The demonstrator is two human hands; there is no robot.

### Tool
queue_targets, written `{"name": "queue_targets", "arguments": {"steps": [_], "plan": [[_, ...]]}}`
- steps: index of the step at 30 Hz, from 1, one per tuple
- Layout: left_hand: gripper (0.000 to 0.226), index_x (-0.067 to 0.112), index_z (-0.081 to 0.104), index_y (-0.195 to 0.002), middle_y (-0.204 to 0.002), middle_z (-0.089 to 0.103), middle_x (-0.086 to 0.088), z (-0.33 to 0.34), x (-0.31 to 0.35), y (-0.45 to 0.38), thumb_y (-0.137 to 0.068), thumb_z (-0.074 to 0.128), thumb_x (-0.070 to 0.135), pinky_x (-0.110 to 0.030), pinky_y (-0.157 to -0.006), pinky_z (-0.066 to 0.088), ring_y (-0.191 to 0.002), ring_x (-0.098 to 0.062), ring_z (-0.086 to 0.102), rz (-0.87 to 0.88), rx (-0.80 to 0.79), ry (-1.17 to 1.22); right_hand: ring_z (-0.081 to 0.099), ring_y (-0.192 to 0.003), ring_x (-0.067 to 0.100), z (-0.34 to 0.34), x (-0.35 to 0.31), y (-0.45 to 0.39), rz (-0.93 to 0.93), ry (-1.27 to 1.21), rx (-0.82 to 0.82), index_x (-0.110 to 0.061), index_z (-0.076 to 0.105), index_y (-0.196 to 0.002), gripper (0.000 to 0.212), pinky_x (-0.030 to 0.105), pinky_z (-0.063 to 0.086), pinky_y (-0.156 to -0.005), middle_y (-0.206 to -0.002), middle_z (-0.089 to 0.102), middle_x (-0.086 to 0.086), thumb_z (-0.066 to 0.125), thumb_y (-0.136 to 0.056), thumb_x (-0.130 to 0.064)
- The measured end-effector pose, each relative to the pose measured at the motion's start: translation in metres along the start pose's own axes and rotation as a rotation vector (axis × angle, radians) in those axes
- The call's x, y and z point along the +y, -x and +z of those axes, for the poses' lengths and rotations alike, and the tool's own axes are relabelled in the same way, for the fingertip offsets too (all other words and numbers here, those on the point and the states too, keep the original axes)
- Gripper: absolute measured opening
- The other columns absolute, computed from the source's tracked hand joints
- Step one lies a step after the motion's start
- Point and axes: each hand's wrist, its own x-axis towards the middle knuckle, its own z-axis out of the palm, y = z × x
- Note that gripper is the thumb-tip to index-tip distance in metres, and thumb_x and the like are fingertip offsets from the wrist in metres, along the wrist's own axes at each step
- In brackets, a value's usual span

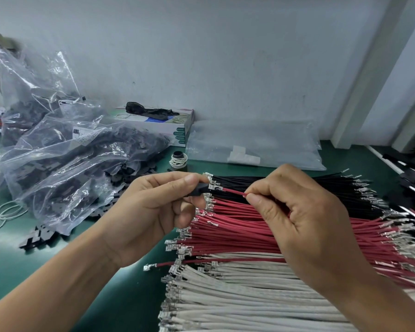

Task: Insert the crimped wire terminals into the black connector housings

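housing (198,190), black, pinched in left hand (151,212) at centre with its mouth turned toward 3 o'clock — right hand (295,212) pinches red wire (234,192) close behind its terminal (215,187), apparently for stiffness at entry — sorted wire stock (249,236) directly beneath.

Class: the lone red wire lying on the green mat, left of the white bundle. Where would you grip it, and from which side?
Pinch the loose red wire on its bare insulation just behind the silver terminal, coming from above on the open mat side. Its right end vanishes under the white wires, and the crimp looks easily bent.
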Motion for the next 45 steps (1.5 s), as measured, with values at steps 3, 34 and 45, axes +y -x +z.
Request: {"name": "queue_targets", "arguments": {"steps": [3,34,45], "plan": [[0.050,0.009,0.080,-0.102,-0.076,0.071,-0.011,0.001,0.000,0.000,-0.064,0.095,0.038,-0.019,-0.052,0.050,-0.052,-0.013,0.057,0.000,-0.008,0.000,0.060,-0.077,0.012,0.000,-0.001,0.000,-0.002,0.016,-0.023,-0.026,0.070,-0.088,0.017,0.029,0.050,-0.064,-0.084,0.058,-0.014,0.056,-0.096,-0.033],[0.041,0.006,0.080,-0.099,-0.077,0.071,-0.013,0.004,-0.001,0.002,-0.069,0.092,0.032,-0.021,-0.055,0.052,-0.055,-0.013,0.060,-0.007,-0.094,0.000,0.059,-0.071,0.021,-0.011,0.004,-0.003,0.097,-0.188,-0.157,-0.027,0.063,-0.070,0.018,0.039,0.048,-0.064,-0.071,0.062,-0.006,0.062,-0.087,-0.031],[0.025,0.005,0.080,-0.098,-0.075,0.071,-0.016,0.007,0.000,0.003,-0.081,0.083,0.023,-0.021,-0.053,0.049,-0.059,-0.019,0.057,0.016,-0.016,-0.164,0.051,-0.055,0.009,-0.011,0.002,-0.006,0.235,-0.199,-0.285,-0.021,0.067,-0.071,0.029,0.037,0.046,-0.059,-0.062,0.062,-0.004,0.065,-0.087,-0.045]]}}
